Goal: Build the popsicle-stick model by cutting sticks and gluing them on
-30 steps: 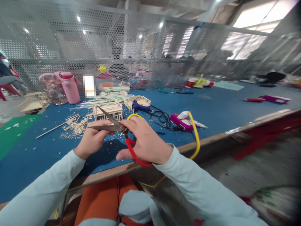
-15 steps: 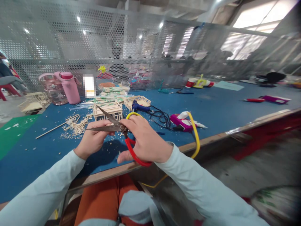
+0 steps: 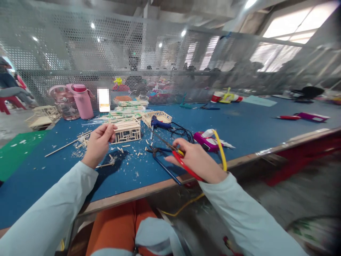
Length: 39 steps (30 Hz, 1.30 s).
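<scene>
My right hand grips scissors by their red and yellow handles. The blades point up and left, toward the blue glue gun. Under the blades, blue-handled pliers lie on the table with their handles apart. My left hand is pinched closed in front of a small wooden-stick model. Whatever its fingertips hold is too small to make out. Small stick offcuts are scattered between my hands, and a short stick lies below the left one.
A pink bottle and a clear bottle stand at the back left. A hexagonal stick frame sits behind the glue gun. To the right are a purple tool and a yellow hose. Perforated metal panels line the table's back.
My right hand has drawn the scissors right and away from my left hand, and their blades have come together. My left hand has risen slightly. The pliers and model are now uncovered.
</scene>
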Motion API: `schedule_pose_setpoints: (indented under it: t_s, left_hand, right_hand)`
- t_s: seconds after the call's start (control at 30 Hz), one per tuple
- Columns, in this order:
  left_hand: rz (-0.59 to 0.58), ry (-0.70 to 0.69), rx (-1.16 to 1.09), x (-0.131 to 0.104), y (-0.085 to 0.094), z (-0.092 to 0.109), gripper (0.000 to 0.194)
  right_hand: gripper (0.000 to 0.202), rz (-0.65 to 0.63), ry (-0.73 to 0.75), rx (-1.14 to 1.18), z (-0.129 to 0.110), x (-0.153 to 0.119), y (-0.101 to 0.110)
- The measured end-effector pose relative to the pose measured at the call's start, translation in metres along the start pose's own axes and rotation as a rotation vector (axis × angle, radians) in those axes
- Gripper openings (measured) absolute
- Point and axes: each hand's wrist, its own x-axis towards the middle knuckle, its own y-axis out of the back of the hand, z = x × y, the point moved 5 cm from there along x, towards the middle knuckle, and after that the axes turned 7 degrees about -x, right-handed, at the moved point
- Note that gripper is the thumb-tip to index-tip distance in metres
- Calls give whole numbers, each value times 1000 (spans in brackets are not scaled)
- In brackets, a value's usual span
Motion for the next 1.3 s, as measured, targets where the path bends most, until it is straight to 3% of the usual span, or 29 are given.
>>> schedule_pose_setpoints:
  t_s: [0.13, 0.27, 0.37, 0.43, 0.53, 0.6, 0.8, 1.0, 1.3]
  left_hand:
    - [261, -80, 101, 4, 16, 2, 28]
    - [370, -127, 164, 6, 31, -3, 24]
    - [390, -166, 349, 9, 40, -6, 24]
    - [385, -205, 519, 10, 44, -4, 26]
    - [322, -204, 667, 11, 43, -4, 28]
    - [290, -169, 705, 11, 41, -5, 28]
    - [313, -65, 786, 13, 43, -9, 30]
    - [368, 76, 670, 16, 49, -21, 28]
    - [360, 49, 680, 17, 42, -13, 22]
  right_hand:
    - [18, -93, -176, -271, 48, -9, -4]
    - [28, -70, -129, -356, 62, -5, -10]
    - [28, 124, -147, -459, 46, -12, -11]
    - [28, 274, -55, -401, 21, -25, -17]
    - [32, 286, 138, -126, -13, -40, -40]
    - [26, 273, 112, -40, -20, -39, -54]
    - [24, 186, -30, 5, -15, -12, -61]
    - [27, 179, -53, 7, -16, -12, -58]
    - [16, 262, -62, 11, -8, -9, -64]
